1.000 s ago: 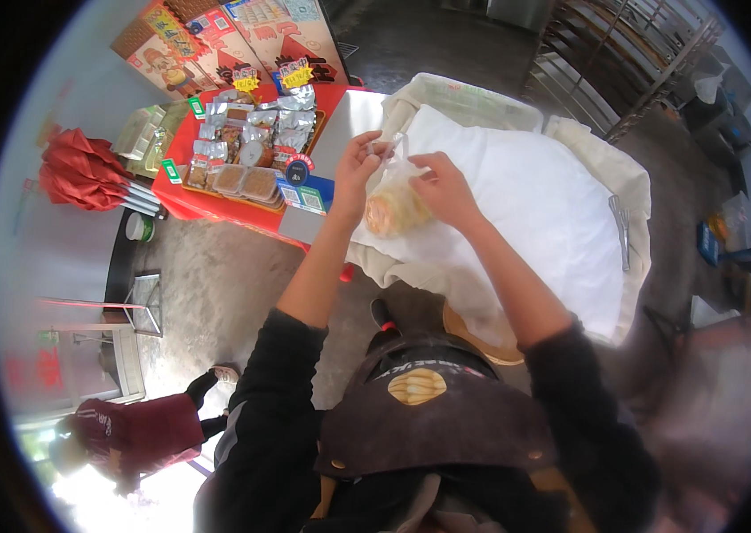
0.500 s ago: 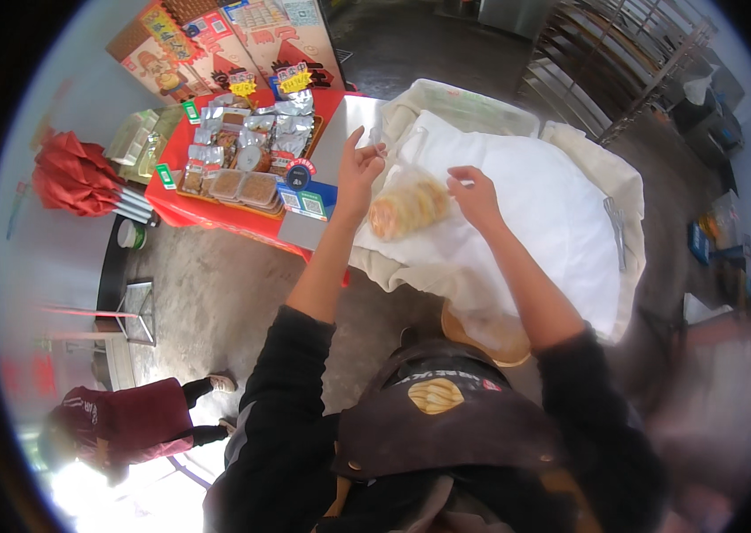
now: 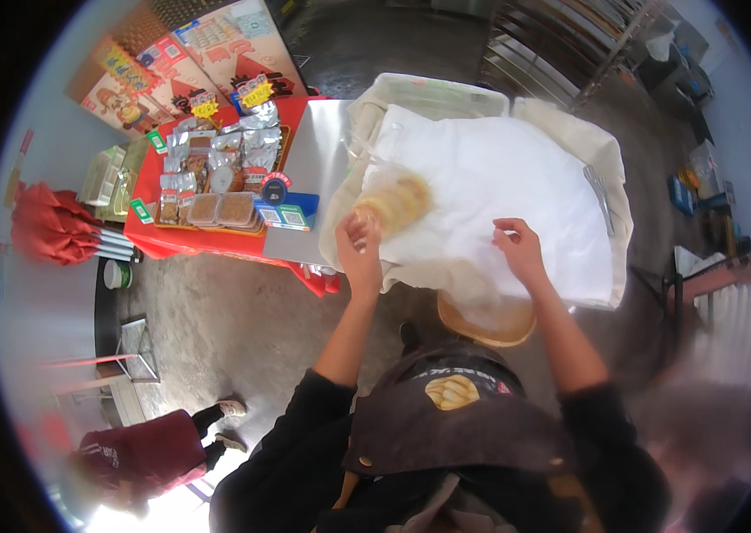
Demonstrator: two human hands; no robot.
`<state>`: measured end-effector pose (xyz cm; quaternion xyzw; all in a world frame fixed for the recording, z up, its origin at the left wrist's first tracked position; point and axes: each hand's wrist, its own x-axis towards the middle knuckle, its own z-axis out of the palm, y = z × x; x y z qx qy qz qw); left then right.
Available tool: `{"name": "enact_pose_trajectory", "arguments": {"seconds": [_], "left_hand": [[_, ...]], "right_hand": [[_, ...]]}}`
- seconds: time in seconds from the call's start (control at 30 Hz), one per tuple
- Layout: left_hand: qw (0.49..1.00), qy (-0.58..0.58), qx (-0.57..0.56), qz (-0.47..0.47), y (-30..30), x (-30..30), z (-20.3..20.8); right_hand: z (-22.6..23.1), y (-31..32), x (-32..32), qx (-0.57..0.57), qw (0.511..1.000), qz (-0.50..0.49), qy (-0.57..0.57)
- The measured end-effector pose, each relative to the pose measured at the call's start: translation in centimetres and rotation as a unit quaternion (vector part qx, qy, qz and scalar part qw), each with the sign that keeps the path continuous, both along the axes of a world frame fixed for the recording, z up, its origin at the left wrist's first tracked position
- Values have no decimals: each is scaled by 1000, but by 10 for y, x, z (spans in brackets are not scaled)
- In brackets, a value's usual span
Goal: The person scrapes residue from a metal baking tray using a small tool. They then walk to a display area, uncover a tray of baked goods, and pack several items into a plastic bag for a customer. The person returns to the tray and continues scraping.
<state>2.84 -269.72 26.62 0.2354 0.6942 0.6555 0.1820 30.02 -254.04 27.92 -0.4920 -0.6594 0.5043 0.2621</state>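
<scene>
A clear plastic bag of round, golden pastries (image 3: 404, 201) lies on the left part of a white cloth (image 3: 491, 169). At the bag's near end is my left hand (image 3: 359, 244), its fingers loosely bent and a little apart. It overlaps the bag in view, so I cannot tell whether it touches it. Over the cloth to the right hovers my right hand (image 3: 520, 251), empty, with thumb and forefinger apart. The cloth covers the inside of a big bin lined with beige fabric (image 3: 617, 186).
Metal tongs (image 3: 600, 197) rest at the cloth's right edge. Left of the bin, a red-covered table (image 3: 149, 238) bears a tray of packaged foods (image 3: 224, 178) and a blue sign (image 3: 291, 213). A round wooden stool (image 3: 486, 324) stands in front. A person in a maroon apron (image 3: 140, 453) is at lower left.
Both hands have drawn back toward me, the right also rightward. My left hand has left the bag's gathered top. The bag now lies slightly turned, and the view has shifted.
</scene>
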Motion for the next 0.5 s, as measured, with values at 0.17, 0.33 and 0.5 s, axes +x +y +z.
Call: {"name": "enact_pose_trajectory", "arguments": {"seconds": [0.17,0.33,0.5], "left_hand": [[994,10,-24,-102,-32,75,-7],[974,-13,5,-224,-23,176,-5],[946,-12,6,-324,3,289,-2]], "right_hand": [[-6,-30,81,0,996,-87,16],[-9,-53,161,-43,988,-142,35],[-30,-62,265,-60,983,-141,98]]}}
